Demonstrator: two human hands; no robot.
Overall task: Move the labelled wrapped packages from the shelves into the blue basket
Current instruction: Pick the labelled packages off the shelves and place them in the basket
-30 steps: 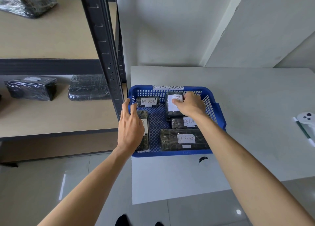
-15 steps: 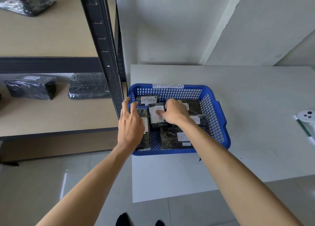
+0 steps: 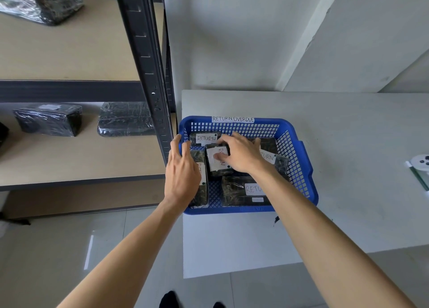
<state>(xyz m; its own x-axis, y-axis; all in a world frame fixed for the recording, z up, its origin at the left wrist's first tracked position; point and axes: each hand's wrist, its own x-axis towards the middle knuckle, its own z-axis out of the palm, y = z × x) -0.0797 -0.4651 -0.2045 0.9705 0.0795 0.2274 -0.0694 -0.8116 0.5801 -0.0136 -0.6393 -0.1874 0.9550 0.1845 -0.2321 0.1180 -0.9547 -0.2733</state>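
Note:
The blue basket [image 3: 296, 159], tagged "RETURN OVERDUE", stands on the white table [image 3: 348, 145] beside the shelves. Several black wrapped packages with "RETURN" labels lie in it: one at the back left [image 3: 205, 137], one at the front [image 3: 241, 191], one along the left wall [image 3: 202, 192]. My right hand [image 3: 241, 155] grips another labelled package [image 3: 218, 171] in the basket's middle, thumb on its label. My left hand [image 3: 183, 175] rests with straight fingers on the basket's left rim. Wrapped packages [image 3: 48, 119] [image 3: 125, 119] lie on the middle shelf.
A black shelf post [image 3: 148, 64] stands right against the basket's left side. Another wrapped package [image 3: 41, 1] lies on the upper shelf. A white round device [image 3: 421, 162] and a green pen [image 3: 417, 179] lie at the table's right edge.
My right hand has carried its package from the basket's back right to the middle, leftward and toward me. My left hand has stayed on the left rim.

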